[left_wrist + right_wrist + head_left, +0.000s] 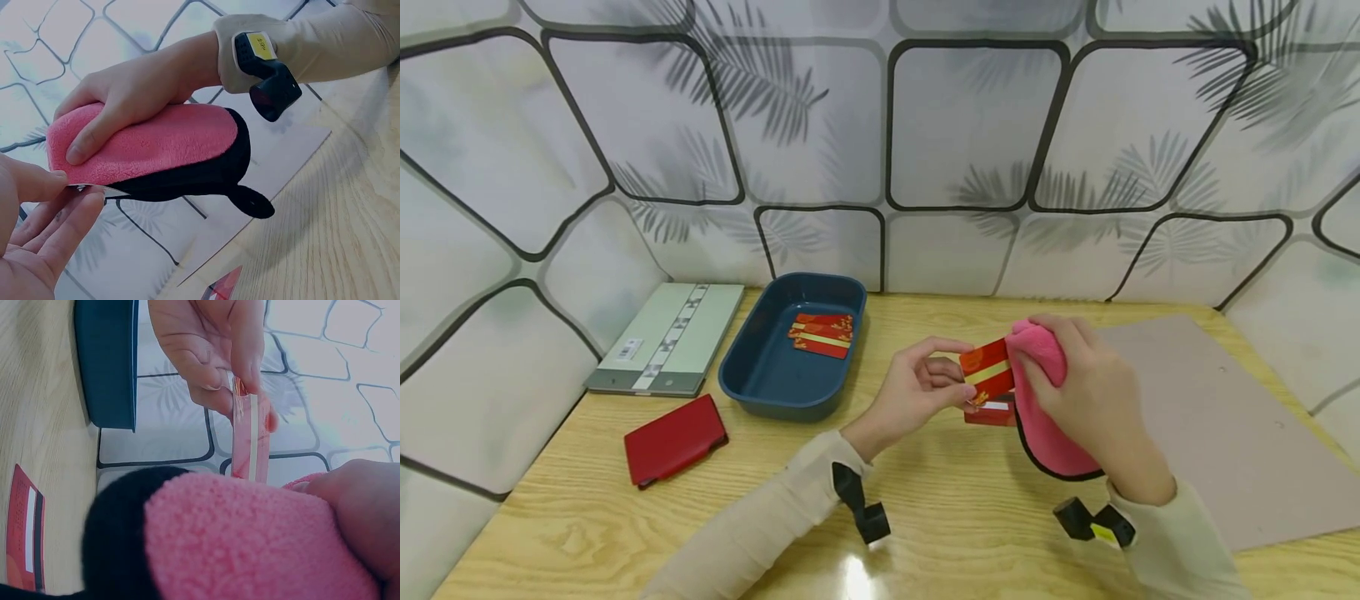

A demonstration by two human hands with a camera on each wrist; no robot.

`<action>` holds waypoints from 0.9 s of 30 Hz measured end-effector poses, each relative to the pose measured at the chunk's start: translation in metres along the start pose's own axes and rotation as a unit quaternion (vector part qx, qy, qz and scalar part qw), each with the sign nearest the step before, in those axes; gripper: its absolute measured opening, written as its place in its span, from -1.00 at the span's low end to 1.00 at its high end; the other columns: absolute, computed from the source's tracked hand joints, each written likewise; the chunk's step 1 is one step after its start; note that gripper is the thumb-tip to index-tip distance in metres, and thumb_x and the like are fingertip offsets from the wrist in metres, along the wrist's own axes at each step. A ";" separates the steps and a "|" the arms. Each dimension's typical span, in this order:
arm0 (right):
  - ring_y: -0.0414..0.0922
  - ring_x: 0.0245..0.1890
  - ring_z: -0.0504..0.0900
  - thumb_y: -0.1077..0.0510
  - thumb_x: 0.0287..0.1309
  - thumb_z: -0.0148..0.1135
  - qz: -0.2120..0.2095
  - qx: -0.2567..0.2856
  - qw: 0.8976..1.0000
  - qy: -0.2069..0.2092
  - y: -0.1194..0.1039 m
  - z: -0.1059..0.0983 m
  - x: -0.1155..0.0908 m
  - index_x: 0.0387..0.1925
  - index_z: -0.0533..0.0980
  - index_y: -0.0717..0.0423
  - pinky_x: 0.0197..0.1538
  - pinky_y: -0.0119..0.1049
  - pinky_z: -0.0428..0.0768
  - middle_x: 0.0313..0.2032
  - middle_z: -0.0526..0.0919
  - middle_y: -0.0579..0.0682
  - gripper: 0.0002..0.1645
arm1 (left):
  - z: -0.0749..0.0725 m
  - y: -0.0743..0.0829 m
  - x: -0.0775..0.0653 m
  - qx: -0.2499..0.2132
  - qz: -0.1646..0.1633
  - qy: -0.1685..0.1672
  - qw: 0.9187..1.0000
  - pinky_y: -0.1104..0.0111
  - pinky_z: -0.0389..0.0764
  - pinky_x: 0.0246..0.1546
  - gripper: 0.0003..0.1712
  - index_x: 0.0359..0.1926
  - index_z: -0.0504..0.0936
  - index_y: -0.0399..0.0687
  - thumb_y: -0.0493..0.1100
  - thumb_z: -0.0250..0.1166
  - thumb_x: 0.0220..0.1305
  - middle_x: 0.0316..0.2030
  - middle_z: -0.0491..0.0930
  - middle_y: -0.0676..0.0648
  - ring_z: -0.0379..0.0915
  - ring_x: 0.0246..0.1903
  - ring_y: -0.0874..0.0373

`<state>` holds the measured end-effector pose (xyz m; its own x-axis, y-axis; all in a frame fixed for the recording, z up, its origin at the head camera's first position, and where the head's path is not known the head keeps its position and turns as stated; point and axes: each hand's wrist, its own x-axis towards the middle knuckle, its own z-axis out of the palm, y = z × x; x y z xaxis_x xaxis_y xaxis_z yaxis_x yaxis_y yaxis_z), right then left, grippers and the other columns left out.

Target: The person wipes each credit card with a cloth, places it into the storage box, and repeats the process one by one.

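In the head view my left hand [916, 379] pinches a red card with a yellow stripe [988, 372] between thumb and fingers. My right hand [1093, 396] grips a pink cloth with black edging [1051, 425], which covers the card's right end. From the left wrist, the card [100, 189] shows edge-on under the folded cloth [156, 140]. The right wrist view has the card [251, 437] running from the left fingertips down behind the cloth [244, 544]. Below the hands, another red card [988, 415] lies on the table, partly hidden by the cloth.
A dark blue tray [733, 367] with several red cards [822, 335] stands left of the hands. Further left are a pale green folder-like item [658, 342] and a red wallet-like case [675, 439]. A greyish flat board [1232, 433] lies on the right of the wooden table [917, 517].
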<state>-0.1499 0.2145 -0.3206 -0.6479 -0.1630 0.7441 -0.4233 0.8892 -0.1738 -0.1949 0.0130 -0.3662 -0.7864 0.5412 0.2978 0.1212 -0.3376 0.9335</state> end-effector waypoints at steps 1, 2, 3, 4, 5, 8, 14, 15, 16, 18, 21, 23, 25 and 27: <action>0.13 -0.53 0.61 0.16 -0.06 0.45 -0.003 -0.001 1.000 0.000 0.000 0.000 0.000 -0.09 0.52 0.17 -0.55 0.05 0.59 -0.29 0.60 0.19 -0.55 | 0.000 0.000 0.000 -0.001 -0.001 -0.001 1.000 0.18 0.73 -0.28 -0.48 0.17 0.38 -0.47 -0.61 0.17 0.15 -0.41 0.56 0.02 0.60 -0.43 0.24; 0.13 -0.53 0.61 0.16 -0.06 0.45 -0.007 -0.001 1.000 -0.001 -0.001 0.000 0.000 -0.09 0.52 0.17 -0.55 0.05 0.59 -0.29 0.60 0.19 -0.55 | 0.000 0.000 0.000 -0.002 -0.002 -0.001 1.000 0.18 0.73 -0.29 -0.48 0.17 0.38 -0.47 -0.61 0.17 0.15 -0.41 0.56 0.02 0.60 -0.43 0.24; 0.12 -0.53 0.62 0.15 -0.06 0.45 -0.012 0.000 1.000 -0.002 -0.002 0.000 0.000 -0.09 0.52 0.16 -0.54 0.04 0.60 -0.28 0.60 0.18 -0.54 | 0.000 0.000 0.000 -0.004 -0.003 -0.002 1.000 0.19 0.73 -0.29 -0.48 0.17 0.38 -0.46 -0.61 0.17 0.15 -0.41 0.56 0.02 0.60 -0.43 0.24; 0.11 -0.52 0.62 0.15 -0.07 0.45 -0.017 0.002 1.000 -0.004 -0.004 0.000 0.000 -0.09 0.52 0.16 -0.53 0.04 0.61 -0.28 0.60 0.17 -0.54 | 0.000 0.001 0.000 -0.006 -0.003 -0.002 1.000 0.20 0.73 -0.29 -0.47 0.18 0.38 -0.46 -0.61 0.17 0.16 -0.41 0.56 0.02 0.60 -0.43 0.24; 0.10 -0.51 0.63 0.15 -0.08 0.45 -0.024 0.005 1.000 -0.007 -0.005 0.000 0.000 -0.09 0.52 0.15 -0.52 0.03 0.62 -0.28 0.60 0.16 -0.53 | 0.000 0.001 0.000 -0.009 -0.004 -0.002 1.000 0.21 0.73 -0.29 -0.47 0.18 0.37 -0.47 -0.62 0.17 0.16 -0.41 0.56 0.02 0.60 -0.43 0.24; 0.07 -0.49 0.65 0.14 -0.10 0.47 -0.046 0.013 0.999 -0.019 -0.011 0.003 -0.002 -0.07 0.51 0.15 -0.52 -0.02 0.64 -0.26 0.61 0.14 -0.50 | 0.000 0.002 0.000 -0.011 -0.002 -0.002 1.000 0.24 0.73 -0.30 -0.46 0.19 0.36 -0.48 -0.62 0.17 0.15 -0.41 0.57 0.03 0.60 -0.44 0.24; 0.06 -0.46 0.66 0.16 -0.13 0.49 -0.079 0.029 0.996 -0.027 -0.022 0.007 -0.005 -0.06 0.51 0.17 -0.52 -0.07 0.65 -0.26 0.61 0.13 -0.46 | 0.000 0.002 0.000 0.004 -0.006 0.004 1.000 0.21 0.72 -0.27 -0.47 0.18 0.38 -0.46 -0.61 0.20 0.14 -0.37 0.63 -0.03 0.62 -0.42 0.25; 0.07 -0.44 0.66 0.16 -0.13 0.49 -0.083 0.030 0.996 -0.024 -0.024 0.007 -0.005 -0.06 0.52 0.17 -0.52 -0.06 0.65 -0.26 0.61 0.13 -0.47 | 0.000 0.002 0.000 0.007 -0.008 0.005 1.000 0.20 0.72 -0.26 -0.47 0.18 0.39 -0.45 -0.60 0.20 0.14 -0.36 0.64 -0.10 0.62 -0.42 0.25; 0.07 -0.42 0.66 0.16 -0.14 0.49 -0.086 0.032 0.996 -0.022 -0.026 0.007 -0.005 -0.07 0.53 0.17 -0.52 -0.05 0.65 -0.26 0.60 0.13 -0.47 | 0.000 0.002 0.000 0.010 -0.011 0.007 1.000 0.18 0.72 -0.24 -0.48 0.17 0.39 -0.44 -0.60 0.20 0.15 -0.34 0.64 -0.16 0.63 -0.41 0.25; 0.06 -0.43 0.64 0.16 -0.17 0.50 -0.094 0.034 0.995 -0.022 -0.029 0.006 -0.005 -0.07 0.53 0.18 -0.53 -0.06 0.64 -0.27 0.59 0.13 -0.46 | -0.001 0.002 0.000 0.016 -0.013 0.009 1.000 0.17 0.72 -0.24 -0.49 0.17 0.40 -0.43 -0.59 0.19 0.16 -0.30 0.64 -0.29 0.63 -0.40 0.24; 0.03 -0.45 0.62 0.16 -0.18 0.52 -0.100 0.035 0.994 -0.025 -0.033 0.004 -0.006 -0.06 0.54 0.18 -0.53 -0.08 0.64 -0.28 0.57 0.12 -0.44 | -0.001 0.003 0.000 0.017 -0.009 0.008 1.000 0.17 0.72 -0.25 -0.50 0.16 0.41 -0.42 -0.59 0.18 0.17 -0.25 0.60 -0.45 0.64 -0.39 0.23; 0.02 -0.45 0.62 0.17 -0.18 0.52 -0.099 0.038 0.994 -0.026 -0.034 0.003 -0.006 -0.05 0.53 0.19 -0.51 -0.08 0.65 -0.28 0.57 0.12 -0.43 | -0.001 0.004 -0.001 0.015 -0.005 0.005 1.000 0.21 0.72 -0.28 -0.50 0.16 0.40 -0.43 -0.60 0.18 0.16 -0.26 0.60 -0.46 0.64 -0.41 0.22; 0.03 -0.42 0.63 0.19 -0.17 0.52 -0.092 0.043 0.995 -0.026 -0.034 0.002 -0.005 -0.04 0.53 0.19 -0.48 -0.07 0.66 -0.26 0.57 0.12 -0.43 | -0.001 0.006 -0.001 0.011 -0.007 0.002 1.000 0.23 0.72 -0.30 -0.49 0.17 0.39 -0.43 -0.60 0.18 0.16 -0.31 0.62 -0.35 0.63 -0.42 0.21; 0.04 -0.41 0.64 0.20 -0.17 0.52 -0.085 0.043 0.995 -0.027 -0.032 0.001 -0.005 -0.04 0.52 0.19 -0.47 -0.06 0.67 -0.24 0.58 0.13 -0.43 | -0.001 0.009 -0.002 0.009 -0.015 0.003 1.000 0.26 0.72 -0.31 -0.48 0.17 0.39 -0.42 -0.60 0.18 0.16 -0.36 0.64 -0.18 0.63 -0.45 0.21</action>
<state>-0.1335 0.1860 -0.3194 -0.5949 -0.3324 0.7319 -0.5808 0.8072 -0.1054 -0.1928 0.0085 -0.3586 -0.7932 0.5468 0.2680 0.1082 -0.3066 0.9457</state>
